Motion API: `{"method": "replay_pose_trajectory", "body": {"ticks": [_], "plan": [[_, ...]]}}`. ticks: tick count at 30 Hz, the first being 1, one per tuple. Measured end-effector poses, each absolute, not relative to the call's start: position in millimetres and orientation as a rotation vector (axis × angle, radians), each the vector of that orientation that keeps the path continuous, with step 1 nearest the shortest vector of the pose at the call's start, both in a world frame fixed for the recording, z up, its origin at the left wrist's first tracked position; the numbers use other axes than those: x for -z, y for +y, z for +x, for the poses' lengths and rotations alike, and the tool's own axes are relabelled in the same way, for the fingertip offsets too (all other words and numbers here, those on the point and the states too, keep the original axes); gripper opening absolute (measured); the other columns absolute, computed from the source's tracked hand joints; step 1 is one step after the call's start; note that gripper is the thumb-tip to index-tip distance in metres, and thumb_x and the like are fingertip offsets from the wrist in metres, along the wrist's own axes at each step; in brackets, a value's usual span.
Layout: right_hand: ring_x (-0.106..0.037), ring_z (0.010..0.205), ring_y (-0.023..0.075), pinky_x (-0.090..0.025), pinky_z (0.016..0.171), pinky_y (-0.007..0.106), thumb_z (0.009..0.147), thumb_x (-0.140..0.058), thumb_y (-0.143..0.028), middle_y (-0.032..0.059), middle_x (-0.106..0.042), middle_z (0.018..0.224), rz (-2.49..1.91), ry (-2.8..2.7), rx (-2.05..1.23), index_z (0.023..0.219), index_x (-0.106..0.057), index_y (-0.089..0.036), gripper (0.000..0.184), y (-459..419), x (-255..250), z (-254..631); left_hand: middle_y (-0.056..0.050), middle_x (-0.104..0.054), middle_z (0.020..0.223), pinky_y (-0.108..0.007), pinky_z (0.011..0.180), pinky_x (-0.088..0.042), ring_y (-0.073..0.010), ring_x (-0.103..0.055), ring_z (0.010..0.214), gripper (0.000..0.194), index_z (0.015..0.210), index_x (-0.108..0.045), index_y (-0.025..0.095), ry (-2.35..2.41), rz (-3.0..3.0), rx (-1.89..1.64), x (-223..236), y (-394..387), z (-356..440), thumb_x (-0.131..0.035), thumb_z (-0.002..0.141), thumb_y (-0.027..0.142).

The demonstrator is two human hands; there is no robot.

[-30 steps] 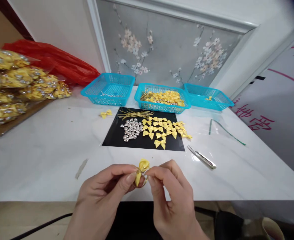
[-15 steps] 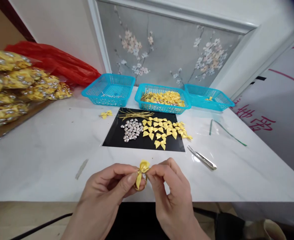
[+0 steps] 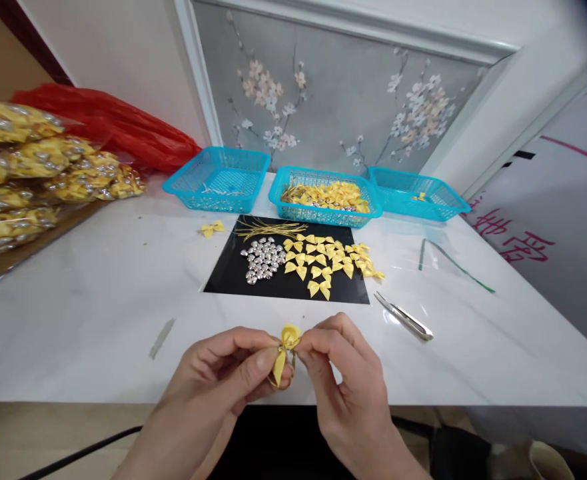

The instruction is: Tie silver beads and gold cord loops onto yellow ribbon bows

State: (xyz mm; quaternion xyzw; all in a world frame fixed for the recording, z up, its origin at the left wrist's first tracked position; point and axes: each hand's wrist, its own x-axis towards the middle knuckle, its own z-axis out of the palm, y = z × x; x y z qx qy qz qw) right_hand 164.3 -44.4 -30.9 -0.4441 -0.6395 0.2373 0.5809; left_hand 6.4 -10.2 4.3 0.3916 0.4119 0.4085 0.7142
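Between my two hands, just over the table's front edge, is a yellow ribbon bow [image 3: 290,335] with a loop of gold cord [image 3: 293,363] hanging by it. My left hand [image 3: 228,373] pinches the bow's left side between thumb and forefinger. At its right side the thumb and forefinger of my right hand [image 3: 346,367] are closed on the bow and cord; the fingertips hide the exact grip. Beyond my hands lies a black mat [image 3: 233,280] carrying silver heart-shaped beads [image 3: 263,260], several yellow bows [image 3: 319,288] and a bunch of gold cords [image 3: 268,229].
Blue baskets [image 3: 218,160] stand along the back; the middle one holds bows and cords. Silver tweezers [image 3: 404,317] and a green strip [image 3: 453,263] lie to the right. Bagged yellow bows [image 3: 48,167] and a red plastic bag [image 3: 108,123] fill the left. One bow [image 3: 211,229] sits beside the mat.
Both hands stay pinched on the bow, which has shifted very slightly to the right and down. Nothing else on the table has moved.
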Motion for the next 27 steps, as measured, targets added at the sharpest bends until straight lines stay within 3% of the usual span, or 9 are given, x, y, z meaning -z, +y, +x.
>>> {"method": "replay_pose_trajectory", "body": {"ticks": [22,27], "plan": [[-0.054,0.076,0.0157,-0.044,0.062,0.028,0.096,-0.043,0.001,0.0007,-0.048,0.087,-1.018,-1.616,-0.545,0.117,-0.063,-0.030,0.043,-43.6,29.6,169.9,0.000,-0.069,0.063,-0.016,0.061,-0.055,-0.0114,-0.060,0.063,0.017,0.068,-0.079,0.017,0.950,0.719,-0.885,-12.5,-13.5,9.4,-0.091,0.067,0.028],[-0.055,0.075,0.0148,-0.045,0.063,0.027,0.096,-0.046,-0.001,0.0006,-0.049,0.085,-0.997,-1.627,-0.543,0.109,-0.065,-0.026,0.034,-41.7,29.7,172.0,0.000,-0.068,0.060,-0.015,0.058,-0.051,-0.0101,-0.059,0.060,0.021,0.066,-0.078,0.016,0.951,0.663,-0.855,-19.7,-14.1,11.8,-0.093,0.063,0.030]]}}
